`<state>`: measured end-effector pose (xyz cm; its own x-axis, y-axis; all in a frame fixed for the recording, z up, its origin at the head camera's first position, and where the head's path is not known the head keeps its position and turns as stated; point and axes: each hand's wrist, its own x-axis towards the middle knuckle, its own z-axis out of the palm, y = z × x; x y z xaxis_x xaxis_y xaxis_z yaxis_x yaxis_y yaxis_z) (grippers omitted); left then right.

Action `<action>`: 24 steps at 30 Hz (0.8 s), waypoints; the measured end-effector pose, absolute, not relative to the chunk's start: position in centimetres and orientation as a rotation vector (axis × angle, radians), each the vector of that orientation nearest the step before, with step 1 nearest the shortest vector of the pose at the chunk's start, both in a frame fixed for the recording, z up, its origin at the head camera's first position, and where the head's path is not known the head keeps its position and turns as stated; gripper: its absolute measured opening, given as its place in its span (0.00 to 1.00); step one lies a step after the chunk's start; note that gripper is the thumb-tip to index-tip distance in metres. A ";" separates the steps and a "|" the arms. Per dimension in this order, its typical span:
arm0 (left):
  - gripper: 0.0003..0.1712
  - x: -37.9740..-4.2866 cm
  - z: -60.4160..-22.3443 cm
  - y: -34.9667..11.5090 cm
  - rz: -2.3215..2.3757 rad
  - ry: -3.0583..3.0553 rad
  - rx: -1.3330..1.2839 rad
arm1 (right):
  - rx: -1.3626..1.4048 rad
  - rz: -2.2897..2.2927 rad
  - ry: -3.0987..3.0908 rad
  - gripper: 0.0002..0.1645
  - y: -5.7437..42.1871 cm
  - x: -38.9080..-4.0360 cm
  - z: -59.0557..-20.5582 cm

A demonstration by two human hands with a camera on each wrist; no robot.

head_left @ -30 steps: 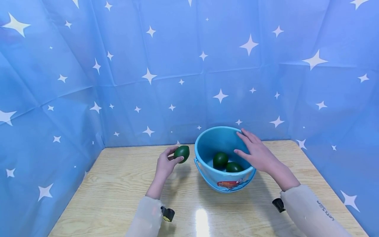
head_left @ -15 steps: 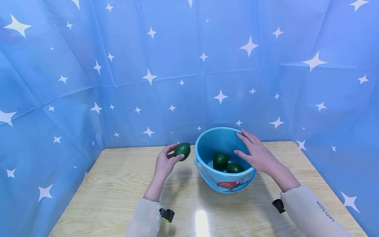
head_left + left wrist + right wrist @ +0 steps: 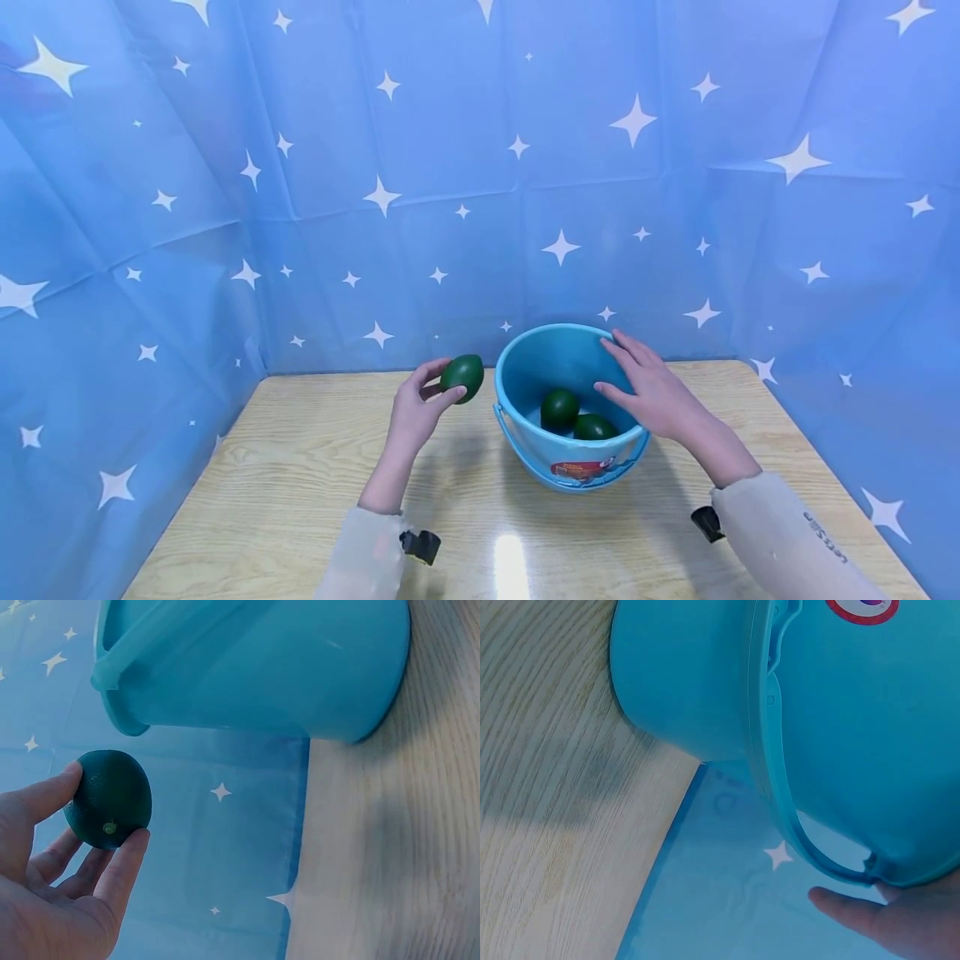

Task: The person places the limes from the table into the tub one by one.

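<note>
In the head view my left hand (image 3: 417, 408) pinches a dark green oval fruit (image 3: 462, 377) between thumb and fingertips, in the air just left of the bucket. The left wrist view shows a small pale stem spot on this fruit (image 3: 112, 799). A light blue bucket (image 3: 525, 425) stands on the table, its mouth tilted towards me. Two similar green fruits, one rounder-looking (image 3: 559, 409) and one lying on its side (image 3: 595, 427), are at its bottom. My right hand (image 3: 651, 387) rests at the bucket's right rim, fingers extended; the right wrist view shows only part of it.
The bucket's handle (image 3: 769, 750) hangs down over its front side, near a red label (image 3: 576, 469). A pale wooden table (image 3: 300, 467) lies beneath. A blue star-patterned cloth (image 3: 420, 242) hangs behind and at both sides.
My left hand has raised the green fruit slightly, staying to the left of the bucket. The right hand and the bucket hold the same place.
</note>
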<state>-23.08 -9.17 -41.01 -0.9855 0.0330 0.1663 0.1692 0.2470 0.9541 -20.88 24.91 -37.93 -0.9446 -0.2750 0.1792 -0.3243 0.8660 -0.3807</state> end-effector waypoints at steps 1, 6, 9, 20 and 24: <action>0.29 -23.0 -40.9 -9.2 -1.856 -2.385 -0.200 | 0.472 0.626 -2.918 0.45 24.9 -20.9 -37.9; 0.29 -22.7 -40.3 -8.9 -1.876 -2.366 -0.223 | 0.471 0.628 -2.913 0.45 24.9 -20.9 -37.9; 0.29 -22.3 -39.9 -8.7 -1.873 -2.363 -0.236 | 0.464 0.635 -2.923 0.45 25.0 -20.9 -38.0; 0.30 -21.6 -38.7 -8.2 -1.880 -2.338 -0.276 | 0.462 0.641 -2.924 0.45 25.0 -20.9 -38.1; 0.30 -21.3 -38.3 -8.0 -1.885 -2.332 -0.308 | 0.461 0.646 -2.927 0.45 24.9 -20.8 -38.0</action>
<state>-21.31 -8.00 -38.28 -0.9711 0.0780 0.2257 0.2370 0.2001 0.9507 -20.84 24.92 -38.02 -0.9479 -0.2694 0.1699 -0.3159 0.8633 -0.3936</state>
